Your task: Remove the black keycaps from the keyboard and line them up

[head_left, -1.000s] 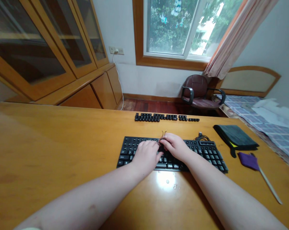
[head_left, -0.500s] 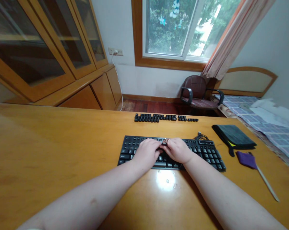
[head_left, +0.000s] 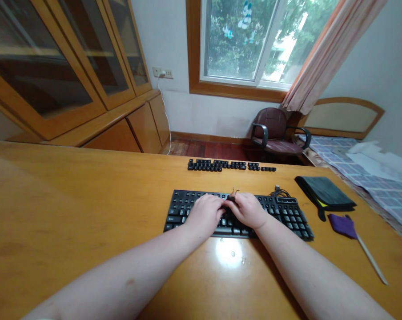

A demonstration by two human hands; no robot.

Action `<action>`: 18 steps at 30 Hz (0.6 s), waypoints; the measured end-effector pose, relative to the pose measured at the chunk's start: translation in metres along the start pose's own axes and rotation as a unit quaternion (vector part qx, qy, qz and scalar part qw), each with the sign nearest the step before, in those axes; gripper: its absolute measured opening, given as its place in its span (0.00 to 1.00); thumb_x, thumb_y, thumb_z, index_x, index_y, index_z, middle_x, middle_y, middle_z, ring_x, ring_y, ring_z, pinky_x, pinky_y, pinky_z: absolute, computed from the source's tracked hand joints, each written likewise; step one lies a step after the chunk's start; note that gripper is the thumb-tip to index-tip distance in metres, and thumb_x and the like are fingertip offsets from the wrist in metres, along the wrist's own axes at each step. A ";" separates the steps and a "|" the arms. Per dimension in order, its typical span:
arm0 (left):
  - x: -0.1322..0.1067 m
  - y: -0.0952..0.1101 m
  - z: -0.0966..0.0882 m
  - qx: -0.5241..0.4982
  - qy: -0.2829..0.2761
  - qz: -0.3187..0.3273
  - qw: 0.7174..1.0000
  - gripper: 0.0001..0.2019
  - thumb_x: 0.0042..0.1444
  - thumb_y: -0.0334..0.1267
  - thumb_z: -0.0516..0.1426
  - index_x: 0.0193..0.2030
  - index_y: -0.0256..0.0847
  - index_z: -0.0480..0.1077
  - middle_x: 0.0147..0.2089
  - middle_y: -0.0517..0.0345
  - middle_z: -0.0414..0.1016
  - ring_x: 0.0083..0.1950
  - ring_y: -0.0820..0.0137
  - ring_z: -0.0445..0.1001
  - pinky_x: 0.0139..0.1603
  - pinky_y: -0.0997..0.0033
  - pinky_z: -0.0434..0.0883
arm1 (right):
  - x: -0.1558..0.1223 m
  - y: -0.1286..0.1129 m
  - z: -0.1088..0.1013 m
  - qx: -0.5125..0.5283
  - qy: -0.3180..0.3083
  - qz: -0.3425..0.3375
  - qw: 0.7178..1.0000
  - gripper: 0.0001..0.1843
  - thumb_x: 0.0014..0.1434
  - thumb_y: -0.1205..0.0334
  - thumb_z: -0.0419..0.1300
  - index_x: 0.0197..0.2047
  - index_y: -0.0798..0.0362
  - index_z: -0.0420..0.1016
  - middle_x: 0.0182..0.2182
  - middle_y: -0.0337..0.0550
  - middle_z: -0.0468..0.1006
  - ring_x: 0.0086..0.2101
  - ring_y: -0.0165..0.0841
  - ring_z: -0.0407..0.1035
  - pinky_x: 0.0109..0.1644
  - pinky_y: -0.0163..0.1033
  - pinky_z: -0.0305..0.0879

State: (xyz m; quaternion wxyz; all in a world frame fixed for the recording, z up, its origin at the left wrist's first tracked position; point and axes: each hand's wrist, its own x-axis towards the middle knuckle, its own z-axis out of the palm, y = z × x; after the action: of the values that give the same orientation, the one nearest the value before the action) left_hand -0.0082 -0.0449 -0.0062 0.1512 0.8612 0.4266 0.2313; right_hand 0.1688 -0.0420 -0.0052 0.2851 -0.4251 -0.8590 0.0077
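Note:
Both hands meet over the middle of a black keyboard. My right hand is closed around what looks like a wire keycap puller, whose two thin metal prongs stick up past the fingers. A small dark piece, perhaps a keycap, shows between the hands. My left hand has its fingers bent and pressed together against the right fingertips; what they pinch is hidden. Some key positions in the keyboard's upper rows have no caps. Behind the keyboard, loose black keycaps stand in rows.
The keyboard's coiled cable lies at its back right. Further right are a dark folded pouch, a purple cloth and a thin pale stick on the wooden desk. A chair stands beyond the far edge.
The metal prongs at my right hand have turned from lying toward the left fingers to pointing up and away. The hands have stayed almost in place; the view has tilted slightly.

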 end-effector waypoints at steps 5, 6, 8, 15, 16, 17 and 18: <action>-0.001 0.001 0.000 0.003 0.003 -0.005 1.000 0.09 0.56 0.35 0.55 0.43 0.42 0.71 0.45 0.55 0.75 0.48 0.65 0.69 0.54 0.60 0.63 | 0.001 -0.002 -0.002 0.031 0.007 0.030 0.999 0.13 0.61 0.57 0.50 0.29 0.53 0.69 0.23 0.46 0.75 0.25 0.34 0.70 0.30 0.37 0.62; -0.001 0.001 0.000 0.003 0.002 -0.012 1.000 0.10 0.56 0.36 0.55 0.44 0.42 0.71 0.45 0.55 0.75 0.48 0.65 0.70 0.54 0.60 0.63 | 0.002 -0.002 -0.003 0.042 0.019 0.052 0.998 0.13 0.61 0.57 0.50 0.29 0.53 0.69 0.23 0.45 0.75 0.25 0.34 0.70 0.30 0.37 0.63; -0.001 0.001 0.001 0.005 0.001 -0.026 1.000 0.11 0.56 0.37 0.55 0.46 0.43 0.70 0.45 0.56 0.75 0.48 0.64 0.70 0.55 0.59 0.63 | 0.003 -0.002 -0.005 0.070 0.047 0.099 0.992 0.14 0.61 0.58 0.50 0.28 0.52 0.69 0.23 0.43 0.75 0.26 0.33 0.70 0.32 0.36 0.64; -0.001 0.003 -0.003 -0.013 0.010 -0.056 0.998 0.15 0.54 0.40 0.57 0.49 0.45 0.69 0.46 0.56 0.75 0.48 0.63 0.70 0.53 0.60 0.64 | 0.004 0.000 -0.009 0.124 0.074 0.138 0.980 0.14 0.61 0.57 0.51 0.29 0.51 0.73 0.26 0.43 0.76 0.29 0.34 0.71 0.35 0.38 0.66; -0.001 0.004 -0.004 -0.021 0.009 -0.061 0.998 0.14 0.54 0.40 0.57 0.49 0.45 0.69 0.46 0.56 0.75 0.48 0.63 0.70 0.53 0.60 0.64 | 0.004 0.000 -0.008 0.133 0.075 0.141 0.978 0.14 0.61 0.57 0.51 0.29 0.51 0.73 0.26 0.43 0.76 0.29 0.33 0.71 0.35 0.37 0.66; -0.001 0.004 -0.005 -0.028 0.009 -0.064 0.997 0.14 0.55 0.40 0.56 0.48 0.44 0.69 0.45 0.56 0.75 0.47 0.64 0.70 0.52 0.61 0.65 | 0.004 0.000 -0.008 0.140 0.075 0.142 0.977 0.14 0.61 0.57 0.51 0.29 0.51 0.73 0.26 0.43 0.76 0.29 0.33 0.71 0.35 0.37 0.66; -0.001 0.005 -0.006 -0.035 0.010 -0.066 0.997 0.13 0.55 0.40 0.56 0.48 0.44 0.69 0.45 0.56 0.75 0.47 0.64 0.70 0.52 0.62 0.65 | 0.005 0.001 -0.009 0.144 0.074 0.141 0.977 0.14 0.60 0.57 0.51 0.29 0.51 0.73 0.26 0.43 0.76 0.29 0.33 0.71 0.35 0.37 0.66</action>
State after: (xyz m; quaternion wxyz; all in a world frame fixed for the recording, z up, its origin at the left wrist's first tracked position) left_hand -0.0082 -0.0478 0.0006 0.1921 0.8230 0.4756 0.2440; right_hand 0.1712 -0.0402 0.0041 0.4021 -0.4957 -0.7570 0.1397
